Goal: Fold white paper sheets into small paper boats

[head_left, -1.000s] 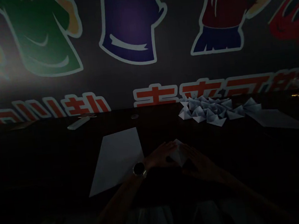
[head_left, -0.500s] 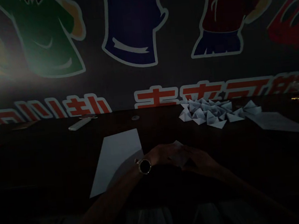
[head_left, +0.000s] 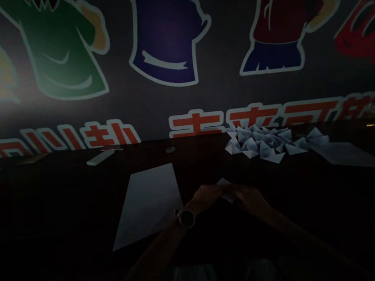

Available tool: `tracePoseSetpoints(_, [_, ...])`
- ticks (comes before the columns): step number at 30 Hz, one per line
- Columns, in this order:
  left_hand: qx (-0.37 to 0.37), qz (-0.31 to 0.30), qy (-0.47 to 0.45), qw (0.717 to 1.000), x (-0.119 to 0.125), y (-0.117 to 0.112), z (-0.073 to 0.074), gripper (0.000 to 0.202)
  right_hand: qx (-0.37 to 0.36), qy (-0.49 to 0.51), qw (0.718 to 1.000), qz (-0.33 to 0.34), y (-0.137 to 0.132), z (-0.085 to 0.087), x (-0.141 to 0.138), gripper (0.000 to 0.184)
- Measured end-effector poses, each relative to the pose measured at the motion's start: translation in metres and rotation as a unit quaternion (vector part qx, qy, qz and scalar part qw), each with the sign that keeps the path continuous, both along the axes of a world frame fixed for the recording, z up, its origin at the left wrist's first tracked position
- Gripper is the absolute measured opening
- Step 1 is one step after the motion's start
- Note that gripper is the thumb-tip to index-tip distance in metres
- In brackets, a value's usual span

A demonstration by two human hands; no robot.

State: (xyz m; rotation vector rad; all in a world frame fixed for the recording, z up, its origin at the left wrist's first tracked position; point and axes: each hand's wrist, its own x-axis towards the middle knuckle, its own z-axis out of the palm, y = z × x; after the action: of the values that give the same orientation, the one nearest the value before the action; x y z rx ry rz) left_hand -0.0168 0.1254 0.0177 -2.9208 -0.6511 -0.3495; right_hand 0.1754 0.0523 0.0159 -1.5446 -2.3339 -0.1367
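Note:
The scene is very dark. My left hand (head_left: 208, 196), with a watch on its wrist, and my right hand (head_left: 252, 198) meet over a small folded piece of white paper (head_left: 225, 185) on the dark table (head_left: 63, 207). Both hands are closed on the paper, and only its top corner shows between the fingers. A flat white sheet (head_left: 149, 205) lies just left of my left hand. A heap of several folded white paper pieces (head_left: 263, 142) sits farther back on the right.
Another flat sheet (head_left: 350, 154) lies at the right beside the heap. A pale bar-shaped object (head_left: 101, 156) and a small round thing (head_left: 170, 149) rest near the table's far edge. Behind the table stands a wall with cartoon figures and red characters.
My hands have closed more tightly over the folded paper, so less of it shows. My left wrist has turned and shifted slightly right and nearer to me.

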Motion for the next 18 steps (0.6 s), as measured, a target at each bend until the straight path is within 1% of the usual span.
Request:
tracePoseSetpoints(2, [0.022, 0.002, 0.006, 1.0, 0.003, -0.001, -0.002, 0.029, -0.011, -0.017, 1.0, -0.017, 0.006, 0.003, -0.003, 0.049])
tracePoseSetpoints(4, [0.03, 0.001, -0.001, 1.0, 0.003, 0.0, -0.002, 0.029, -0.011, -0.02, 0.999, -0.028, 0.011, 0.005, -0.004, 0.051])
tracePoseSetpoints(6, [0.001, 0.005, -0.042, 0.999, -0.001, 0.004, 0.002, 0.029, -0.013, -0.009, 0.999, -0.037, 0.014, 0.004, -0.002, 0.05])
tracePoseSetpoints(8, [-0.069, 0.023, -0.123, 0.99, -0.006, 0.012, 0.009, 0.027, -0.011, 0.036, 0.997, -0.063, 0.017, 0.002, 0.002, 0.045])
tracePoseSetpoints(9, [-0.118, 0.037, -0.178, 0.976, -0.008, 0.016, 0.013, 0.025, -0.006, 0.075, 0.994, -0.08, 0.019, 0.001, 0.004, 0.04])
tracePoseSetpoints(10, [-0.172, 0.048, -0.239, 0.954, -0.01, 0.02, 0.015, 0.022, 0.001, 0.113, 0.989, -0.097, 0.022, 0.0, 0.006, 0.033])
tracePoseSetpoints(12, [-0.275, 0.057, -0.35, 0.894, -0.009, 0.028, 0.018, 0.02, 0.015, 0.197, 0.973, -0.124, 0.027, -0.002, 0.005, 0.022])
tracePoseSetpoints(13, [-0.319, 0.056, -0.385, 0.864, -0.007, 0.03, 0.017, 0.023, 0.018, 0.246, 0.961, -0.128, 0.03, -0.003, 0.003, 0.024])
tracePoseSetpoints(14, [-0.354, 0.057, -0.404, 0.841, -0.004, 0.032, 0.014, 0.027, 0.019, 0.3, 0.945, -0.126, 0.033, -0.003, 0.0, 0.028])
tracePoseSetpoints(15, [-0.379, 0.063, -0.409, 0.827, -0.001, 0.033, 0.011, 0.029, 0.018, 0.358, 0.926, -0.12, 0.035, -0.003, -0.004, 0.031])
tracePoseSetpoints(16, [-0.395, 0.073, -0.405, 0.821, 0.002, 0.034, 0.007, 0.03, 0.017, 0.416, 0.902, -0.112, 0.036, -0.002, -0.007, 0.034])
tracePoseSetpoints(17, [-0.402, 0.085, -0.398, 0.82, 0.004, 0.034, 0.004, 0.032, 0.012, 0.463, 0.881, -0.101, 0.037, -0.001, -0.009, 0.035])
tracePoseSetpoints(18, [-0.405, 0.096, -0.39, 0.822, 0.005, 0.034, 0.001, 0.034, -0.005, 0.487, 0.869, -0.084, 0.037, 0.0, -0.01, 0.037])
